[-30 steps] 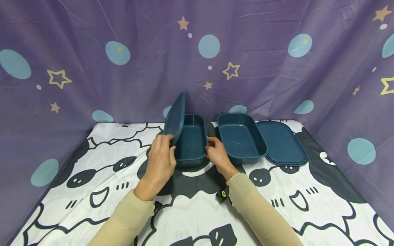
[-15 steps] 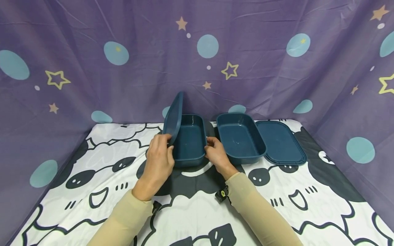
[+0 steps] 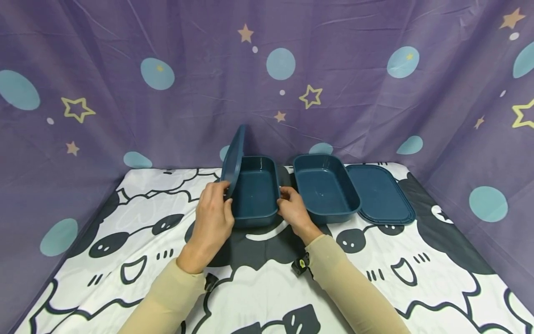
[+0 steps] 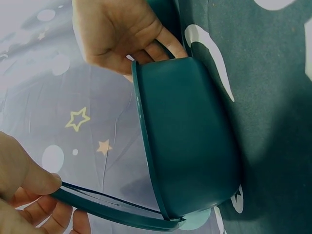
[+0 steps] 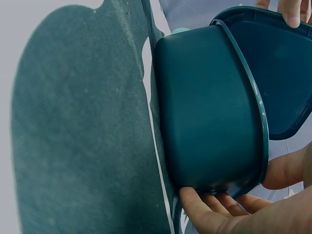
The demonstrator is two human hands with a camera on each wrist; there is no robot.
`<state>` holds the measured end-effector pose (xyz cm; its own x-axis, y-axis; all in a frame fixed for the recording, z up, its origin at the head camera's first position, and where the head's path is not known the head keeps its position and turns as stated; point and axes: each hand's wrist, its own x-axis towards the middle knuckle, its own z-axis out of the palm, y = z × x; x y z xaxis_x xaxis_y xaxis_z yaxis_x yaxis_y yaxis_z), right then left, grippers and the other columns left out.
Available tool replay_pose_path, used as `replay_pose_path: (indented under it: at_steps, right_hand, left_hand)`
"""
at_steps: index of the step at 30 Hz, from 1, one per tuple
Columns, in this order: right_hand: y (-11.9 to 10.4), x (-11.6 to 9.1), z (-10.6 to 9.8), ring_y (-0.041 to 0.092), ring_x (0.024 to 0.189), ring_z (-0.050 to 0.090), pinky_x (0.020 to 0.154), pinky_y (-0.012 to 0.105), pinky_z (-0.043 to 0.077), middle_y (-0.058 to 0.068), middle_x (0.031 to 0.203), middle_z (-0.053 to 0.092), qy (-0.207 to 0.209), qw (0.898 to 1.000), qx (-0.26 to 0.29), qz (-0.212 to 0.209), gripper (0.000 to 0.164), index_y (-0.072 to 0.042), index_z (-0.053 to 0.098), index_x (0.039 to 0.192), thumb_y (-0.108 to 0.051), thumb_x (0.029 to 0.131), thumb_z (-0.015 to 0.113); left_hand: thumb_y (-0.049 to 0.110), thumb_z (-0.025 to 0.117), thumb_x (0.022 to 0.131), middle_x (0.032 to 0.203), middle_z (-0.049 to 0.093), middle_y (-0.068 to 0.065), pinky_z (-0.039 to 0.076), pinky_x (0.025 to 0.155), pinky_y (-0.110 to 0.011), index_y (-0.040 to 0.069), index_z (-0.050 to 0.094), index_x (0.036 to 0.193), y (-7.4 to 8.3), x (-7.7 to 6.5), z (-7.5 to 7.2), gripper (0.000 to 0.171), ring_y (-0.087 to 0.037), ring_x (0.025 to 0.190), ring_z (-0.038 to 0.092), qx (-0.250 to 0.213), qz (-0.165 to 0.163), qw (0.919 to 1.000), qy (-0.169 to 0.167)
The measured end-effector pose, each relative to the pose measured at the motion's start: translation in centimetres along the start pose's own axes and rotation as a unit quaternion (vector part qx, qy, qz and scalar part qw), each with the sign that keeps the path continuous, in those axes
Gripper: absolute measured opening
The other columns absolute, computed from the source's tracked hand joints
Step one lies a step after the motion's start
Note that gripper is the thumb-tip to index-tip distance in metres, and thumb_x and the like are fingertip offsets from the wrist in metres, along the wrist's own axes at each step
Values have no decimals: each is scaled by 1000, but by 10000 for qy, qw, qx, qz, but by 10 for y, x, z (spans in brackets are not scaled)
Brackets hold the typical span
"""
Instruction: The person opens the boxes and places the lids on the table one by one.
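A dark blue rectangular food container [image 3: 255,190] sits open on the cloth in the head view, with nothing seen inside. Its matching lid [image 3: 234,160] stands nearly upright along the left side. My left hand [image 3: 211,213] pinches the lid's near edge, thumb on one face and fingers on the other. In the left wrist view, the lid's far end [image 4: 161,223] meets the container's rim. My right hand [image 3: 295,212] holds the container's right wall. In the right wrist view, its thumb [image 5: 285,170] is at the rim and the fingers lie along the side.
Just right of my right hand stands a second open container [image 3: 325,188] of the same colour. A flat lid [image 3: 379,192] lies beside it on the cartoon-printed cloth [image 3: 267,297]. A purple curtain [image 3: 354,116] hangs behind them.
The lid has swung a little to the left, away from the container's opening, with my left hand. My right hand keeps its place on the container's wall.
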<state>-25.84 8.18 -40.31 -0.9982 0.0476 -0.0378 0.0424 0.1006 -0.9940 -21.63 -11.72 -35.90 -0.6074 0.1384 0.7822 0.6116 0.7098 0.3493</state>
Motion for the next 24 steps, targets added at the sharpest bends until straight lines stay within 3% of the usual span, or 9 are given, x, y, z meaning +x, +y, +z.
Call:
replay_pose_path:
  at_steps: [17, 24]
  right_hand:
    - [1, 0, -1, 32, 104, 54, 84, 42, 50, 22, 123, 49, 13, 10000, -33, -4, 44, 4, 42, 136, -1, 92, 44]
    - [2, 1, 0, 35, 108, 54, 85, 43, 50, 23, 126, 48, -47, 10000, -8, 11, 45, 3, 40, 138, -1, 94, 43]
  left_hand:
    - [-14, 68, 75, 98, 54, -20, 44, 80, -45, -5, 54, 109, -1, 4, -5, 38, -34, 91, 53, -167, -264, 9995, -4]
    - [-13, 68, 76, 97, 53, -18, 43, 74, -42, -3, 54, 108, -3, 5, -11, 37, -31, 86, 52, -312, -625, 9975, -68]
